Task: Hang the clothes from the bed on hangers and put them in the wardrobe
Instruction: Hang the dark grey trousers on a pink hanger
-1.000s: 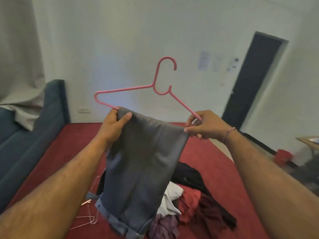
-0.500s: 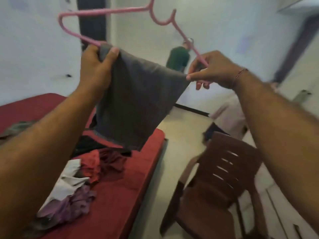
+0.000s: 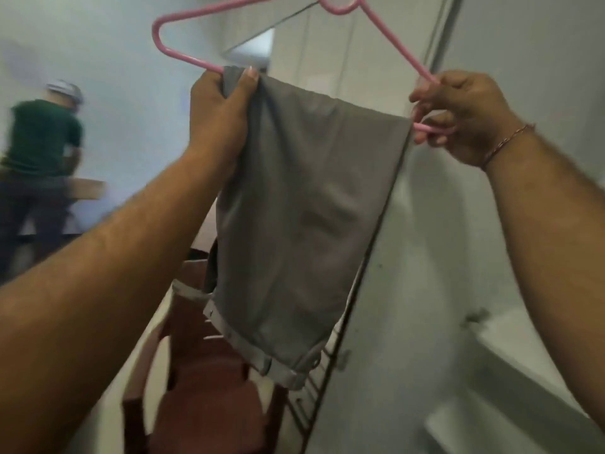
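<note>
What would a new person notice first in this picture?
First, the grey trousers folded over the bar of a pink hanger, held up in the middle. The left hand pinches trousers and bar together; the right hand grips the hanger's other end. Behind, left, stands a blurred person in green.

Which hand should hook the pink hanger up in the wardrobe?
Probably the right hand: it grips only the pink plastic hanger at its end, beside the white wardrobe. The left hand pins the folded grey trousers.
</note>
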A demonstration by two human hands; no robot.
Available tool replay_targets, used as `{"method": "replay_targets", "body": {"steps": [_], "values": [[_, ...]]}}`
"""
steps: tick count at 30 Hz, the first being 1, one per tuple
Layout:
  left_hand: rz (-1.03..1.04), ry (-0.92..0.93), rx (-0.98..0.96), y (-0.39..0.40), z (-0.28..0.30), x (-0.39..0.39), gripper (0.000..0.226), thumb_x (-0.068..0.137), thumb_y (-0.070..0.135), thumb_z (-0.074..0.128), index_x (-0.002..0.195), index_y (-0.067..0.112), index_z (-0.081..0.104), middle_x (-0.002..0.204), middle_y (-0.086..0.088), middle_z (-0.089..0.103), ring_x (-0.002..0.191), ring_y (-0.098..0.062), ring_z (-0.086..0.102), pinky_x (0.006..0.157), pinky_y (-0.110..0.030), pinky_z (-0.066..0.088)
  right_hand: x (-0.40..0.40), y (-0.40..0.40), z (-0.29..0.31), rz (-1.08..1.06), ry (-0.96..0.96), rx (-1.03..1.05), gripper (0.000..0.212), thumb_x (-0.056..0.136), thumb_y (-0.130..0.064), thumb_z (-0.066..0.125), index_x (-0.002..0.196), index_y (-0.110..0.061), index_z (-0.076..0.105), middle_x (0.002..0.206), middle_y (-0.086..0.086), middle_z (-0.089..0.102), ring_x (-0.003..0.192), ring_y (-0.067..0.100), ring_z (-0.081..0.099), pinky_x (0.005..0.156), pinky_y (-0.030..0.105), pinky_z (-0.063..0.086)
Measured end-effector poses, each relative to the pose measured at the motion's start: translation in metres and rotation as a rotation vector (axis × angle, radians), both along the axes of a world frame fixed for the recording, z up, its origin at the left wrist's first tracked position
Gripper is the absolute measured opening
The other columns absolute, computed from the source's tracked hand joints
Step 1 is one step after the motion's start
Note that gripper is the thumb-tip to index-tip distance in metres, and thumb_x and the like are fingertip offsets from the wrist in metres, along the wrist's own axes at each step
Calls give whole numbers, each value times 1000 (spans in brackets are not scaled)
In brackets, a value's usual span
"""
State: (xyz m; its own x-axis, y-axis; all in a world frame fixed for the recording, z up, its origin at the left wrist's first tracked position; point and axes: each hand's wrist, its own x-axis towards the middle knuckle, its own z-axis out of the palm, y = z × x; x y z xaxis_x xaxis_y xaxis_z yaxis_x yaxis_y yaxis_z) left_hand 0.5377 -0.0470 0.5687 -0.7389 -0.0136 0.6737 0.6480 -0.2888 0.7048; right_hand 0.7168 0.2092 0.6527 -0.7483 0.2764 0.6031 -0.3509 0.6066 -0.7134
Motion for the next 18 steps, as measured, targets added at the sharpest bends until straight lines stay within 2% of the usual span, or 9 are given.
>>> {"method": "replay_targets", "body": {"steps": [5,9,12,13,16,18], "values": [[-228,35,163,125,17,77,22,98,45,65,104,24,65,100,11,70,88,1,66,83,-19,55,119,88,14,-177,56,-36,20,100,-25,62,89,-12,71,70,8,63,46,25,59,37,19,35],[-404,84,180,209,39,146,25,94,46,69,102,23,63,95,10,68,85,0,65,84,-24,56,210,150,21,-400,100,-23,22,101,-26,63,89,-10,72,69,7,64,44,21,56,38,18,32],[-756,111,129,263,59,195,10,95,24,69,95,15,64,82,8,67,72,-1,63,72,-20,55,277,192,28,-593,135,23,20,100,-25,65,89,-12,75,71,4,67,50,15,53,45,20,32],[-876,133,103,278,65,209,4,94,17,67,97,14,67,84,7,69,74,-1,64,71,-18,54,296,204,30,-655,144,51,19,100,-25,65,89,-14,76,72,1,68,54,13,54,47,20,34],[-1094,195,-39,324,76,240,21,97,10,60,109,6,76,105,1,76,89,-4,69,80,-19,57,341,234,32,-813,192,122,16,100,-25,65,90,-19,77,77,-3,72,70,11,59,58,20,42],[-1221,224,-88,358,82,263,24,100,10,56,111,2,76,107,-3,77,94,-10,70,83,-23,58,365,252,37,-927,229,163,15,100,-23,66,92,-19,77,83,-2,73,77,11,59,65,24,47]]}}
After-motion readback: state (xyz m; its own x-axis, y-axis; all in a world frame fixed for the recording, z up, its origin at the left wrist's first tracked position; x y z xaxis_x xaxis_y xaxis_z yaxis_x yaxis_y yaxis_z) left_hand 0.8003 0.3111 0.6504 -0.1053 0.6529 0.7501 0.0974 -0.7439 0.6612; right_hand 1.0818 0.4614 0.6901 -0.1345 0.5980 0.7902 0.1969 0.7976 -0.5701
